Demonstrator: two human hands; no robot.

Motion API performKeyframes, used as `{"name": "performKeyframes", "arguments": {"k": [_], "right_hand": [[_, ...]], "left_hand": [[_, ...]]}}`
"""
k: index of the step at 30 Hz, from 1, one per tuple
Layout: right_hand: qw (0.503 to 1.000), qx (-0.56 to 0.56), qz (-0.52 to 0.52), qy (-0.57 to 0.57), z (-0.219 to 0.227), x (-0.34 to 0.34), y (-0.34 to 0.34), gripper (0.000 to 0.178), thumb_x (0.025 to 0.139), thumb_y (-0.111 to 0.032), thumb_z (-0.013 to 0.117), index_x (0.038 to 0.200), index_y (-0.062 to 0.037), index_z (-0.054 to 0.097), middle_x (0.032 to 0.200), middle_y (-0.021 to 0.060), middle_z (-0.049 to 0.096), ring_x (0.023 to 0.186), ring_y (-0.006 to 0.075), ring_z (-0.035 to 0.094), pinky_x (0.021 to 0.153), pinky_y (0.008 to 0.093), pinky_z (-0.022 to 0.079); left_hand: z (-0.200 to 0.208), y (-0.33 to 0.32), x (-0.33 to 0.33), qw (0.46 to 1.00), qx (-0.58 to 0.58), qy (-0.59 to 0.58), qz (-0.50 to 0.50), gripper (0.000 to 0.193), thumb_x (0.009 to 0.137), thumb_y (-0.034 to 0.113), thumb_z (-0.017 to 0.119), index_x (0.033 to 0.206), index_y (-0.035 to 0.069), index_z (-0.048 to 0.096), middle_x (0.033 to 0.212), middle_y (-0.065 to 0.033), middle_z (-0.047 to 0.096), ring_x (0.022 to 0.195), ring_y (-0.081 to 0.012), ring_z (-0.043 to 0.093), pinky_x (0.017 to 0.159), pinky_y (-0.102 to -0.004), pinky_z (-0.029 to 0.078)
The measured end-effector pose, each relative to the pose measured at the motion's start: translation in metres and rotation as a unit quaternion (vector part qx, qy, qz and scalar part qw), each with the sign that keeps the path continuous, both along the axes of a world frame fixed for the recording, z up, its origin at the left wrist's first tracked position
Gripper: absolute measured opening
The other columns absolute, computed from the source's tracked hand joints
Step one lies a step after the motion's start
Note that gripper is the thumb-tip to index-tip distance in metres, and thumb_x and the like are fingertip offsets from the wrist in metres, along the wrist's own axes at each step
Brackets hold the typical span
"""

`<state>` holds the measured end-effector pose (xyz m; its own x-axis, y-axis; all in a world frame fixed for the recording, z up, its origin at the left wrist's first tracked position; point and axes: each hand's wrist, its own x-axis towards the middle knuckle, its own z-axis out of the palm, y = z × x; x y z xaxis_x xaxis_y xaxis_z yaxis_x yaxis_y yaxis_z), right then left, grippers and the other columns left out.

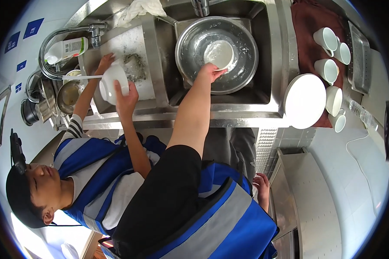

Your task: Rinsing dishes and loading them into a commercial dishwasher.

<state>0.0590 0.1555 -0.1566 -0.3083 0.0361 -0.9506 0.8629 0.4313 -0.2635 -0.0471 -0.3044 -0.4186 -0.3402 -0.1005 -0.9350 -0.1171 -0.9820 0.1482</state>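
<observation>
My left hand [211, 72] pinches the near rim of a small round white bowl [219, 54] with foam inside. It holds the bowl over a large steel basin [182, 64] of sudsy water, which sits in the right sink [263, 86]. Low beside my body on the right, my right hand [261, 182] hangs away from the sink, fingers loosely curled and apart, with nothing visible in it. On my left, a co-worker's hands [126, 101] hold another white bowl [113, 84] under a thin stream of water over the left sink [110, 47].
Several white mugs [326, 70] stand on a brown cloth [304, 26] at the right, near a white plate [305, 101] and a steel tray [358, 58]. A curved tap [41, 56], a white jug [67, 51] and metal pots [69, 98] are at the left. The co-worker [112, 172] stands close by.
</observation>
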Motion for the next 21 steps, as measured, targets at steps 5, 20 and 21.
{"name": "performKeyframes", "arguments": {"k": [5, 20, 21], "right_hand": [[1.000, -0.010, -0.010, 0.011, -0.003, -0.004, -0.002, 0.025, 0.083, -0.012, 0.044, 0.105, -0.0038, 0.052, 0.081, 0.0066, 0.060, 0.072, 0.0125, 0.057, 0.064, 0.0256, 0.047], [0.995, -0.045, 0.075, 0.047, -0.020, -0.052, 0.015, 0.020, 0.084, -0.012, 0.046, 0.099, -0.0026, 0.055, 0.071, 0.0028, 0.054, 0.062, 0.0081, 0.049, 0.057, 0.0206, 0.040], [0.995, -0.044, 0.076, 0.053, -0.021, -0.060, 0.020, 0.020, 0.084, -0.012, 0.046, 0.099, -0.0026, 0.055, 0.071, 0.0028, 0.054, 0.062, 0.0081, 0.049, 0.057, 0.0206, 0.040]], "left_hand": [[0.020, 0.006, -0.011, 0.956, -0.268, -0.080, -0.087, 0.035, 0.074, -0.007, 0.038, 0.108, -0.016, 0.041, 0.104, -0.0263, 0.052, 0.089, -0.0372, 0.058, 0.075, -0.0379, 0.056], [0.148, 0.027, -0.011, 0.635, -0.752, -0.145, -0.104, 0.040, 0.079, 0.003, 0.044, 0.118, 0.010, 0.047, 0.078, -0.0214, 0.059, 0.075, -0.0398, 0.057, 0.065, -0.0450, 0.046], [0.157, 0.032, -0.014, 0.629, -0.760, -0.140, -0.083, 0.040, 0.079, 0.002, 0.044, 0.118, 0.010, 0.047, 0.080, -0.0211, 0.059, 0.077, -0.0395, 0.058, 0.067, -0.0432, 0.047]]}}
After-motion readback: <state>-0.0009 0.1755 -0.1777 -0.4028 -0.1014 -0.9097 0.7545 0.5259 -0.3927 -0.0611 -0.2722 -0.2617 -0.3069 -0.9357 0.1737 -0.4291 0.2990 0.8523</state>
